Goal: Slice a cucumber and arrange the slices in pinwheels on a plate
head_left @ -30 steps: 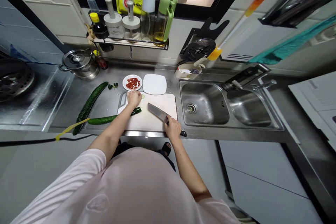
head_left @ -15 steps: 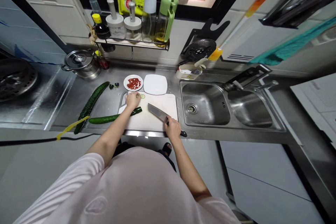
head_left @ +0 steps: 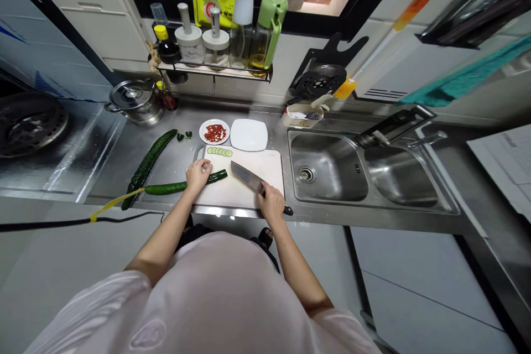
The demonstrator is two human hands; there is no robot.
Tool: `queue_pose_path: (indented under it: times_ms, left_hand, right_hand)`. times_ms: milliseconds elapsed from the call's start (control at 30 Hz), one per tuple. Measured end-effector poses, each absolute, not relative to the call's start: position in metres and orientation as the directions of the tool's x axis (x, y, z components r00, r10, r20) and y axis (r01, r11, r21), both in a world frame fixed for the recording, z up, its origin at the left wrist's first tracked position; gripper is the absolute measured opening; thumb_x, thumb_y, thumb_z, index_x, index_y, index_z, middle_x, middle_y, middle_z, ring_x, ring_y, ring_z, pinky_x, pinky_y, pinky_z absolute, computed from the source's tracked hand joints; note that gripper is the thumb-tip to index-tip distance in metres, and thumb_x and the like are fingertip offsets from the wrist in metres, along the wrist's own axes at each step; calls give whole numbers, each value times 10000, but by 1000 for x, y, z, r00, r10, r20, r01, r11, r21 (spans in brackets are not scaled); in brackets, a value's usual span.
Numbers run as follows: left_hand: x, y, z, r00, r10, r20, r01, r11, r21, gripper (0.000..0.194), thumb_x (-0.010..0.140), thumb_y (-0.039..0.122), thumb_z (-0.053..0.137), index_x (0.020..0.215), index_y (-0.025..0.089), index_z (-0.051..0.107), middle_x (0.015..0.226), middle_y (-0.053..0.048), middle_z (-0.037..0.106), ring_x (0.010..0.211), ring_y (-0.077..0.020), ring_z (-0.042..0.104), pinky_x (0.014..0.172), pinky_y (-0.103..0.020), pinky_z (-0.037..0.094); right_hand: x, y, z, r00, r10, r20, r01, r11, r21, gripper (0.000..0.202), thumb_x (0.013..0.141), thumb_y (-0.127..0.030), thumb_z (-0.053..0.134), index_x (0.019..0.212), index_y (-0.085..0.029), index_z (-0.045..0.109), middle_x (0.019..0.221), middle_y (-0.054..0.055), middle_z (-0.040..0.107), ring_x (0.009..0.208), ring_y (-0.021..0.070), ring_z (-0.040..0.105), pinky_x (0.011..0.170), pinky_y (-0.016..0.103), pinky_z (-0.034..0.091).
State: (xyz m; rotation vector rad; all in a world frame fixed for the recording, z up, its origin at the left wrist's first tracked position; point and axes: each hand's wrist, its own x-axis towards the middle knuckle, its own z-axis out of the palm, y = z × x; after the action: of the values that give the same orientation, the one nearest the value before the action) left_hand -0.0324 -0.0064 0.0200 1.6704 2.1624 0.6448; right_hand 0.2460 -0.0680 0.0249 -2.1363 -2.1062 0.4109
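Observation:
A white cutting board lies at the counter's front edge. Across its left part and onto the counter stretches a cut cucumber, its cut end facing right. My left hand is over this cucumber, fingers loosely bent and somewhat apart; whether it touches is unclear. A row of several cucumber slices lies at the board's back left. My right hand grips the black handle of a kitchen knife, its blade pointing up and left, right of the cucumber's cut end. A whole cucumber lies on the counter to the left.
Behind the board stand a plate of chopped red pieces and a white square plate. Small dark green scraps lie nearby. To the right is a double sink; at back left, a lidded pot. A bottle rack hangs behind.
My left hand has moved back from the slices toward me, over the cut cucumber, uncovering the slice row. My right hand still holds the knife in about the same place. The view has shifted slightly.

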Motion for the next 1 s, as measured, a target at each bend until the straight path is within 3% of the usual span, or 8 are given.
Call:
queue_pose_path:
  times_ms: [267,500,733,1000]
  left_hand:
    - [-33,-33,19,-187,979,81,861,124,494,206,866,359,533,957,246,679,921,-47,678,915,-218,595,799,-343,371]
    - [-26,-32,17,-69,989,131,876,-2,482,225,887,374,524,970,245,688,1005,-56,671,999,-227,562,867,-352,372]
    - [-17,-27,18,166,978,129,869,-207,450,292,924,413,472,1010,259,704,1022,-61,662,1005,-210,560,908,-357,361]
    - [-16,-21,12,237,964,122,866,-266,422,336,948,411,420,1064,264,700,1041,-67,658,997,-207,564,906,-357,365]
  right_hand:
    - [229,-69,39,-31,989,-143,931,-23,-365,381,870,-236,493,1243,-219,567,1110,52,663,1003,196,575,867,271,374]
    - [210,-62,48,-44,971,-237,886,-72,-458,304,953,-365,401,1176,-275,587,964,3,700,897,179,624,727,240,380]
    - [194,-47,55,-150,933,-327,923,14,-385,294,982,-307,348,1123,-195,580,963,69,693,902,196,627,709,242,369]
    - [183,-45,63,-228,898,-377,946,112,-306,272,975,-271,345,1077,-164,573,976,118,683,917,227,636,743,276,402]
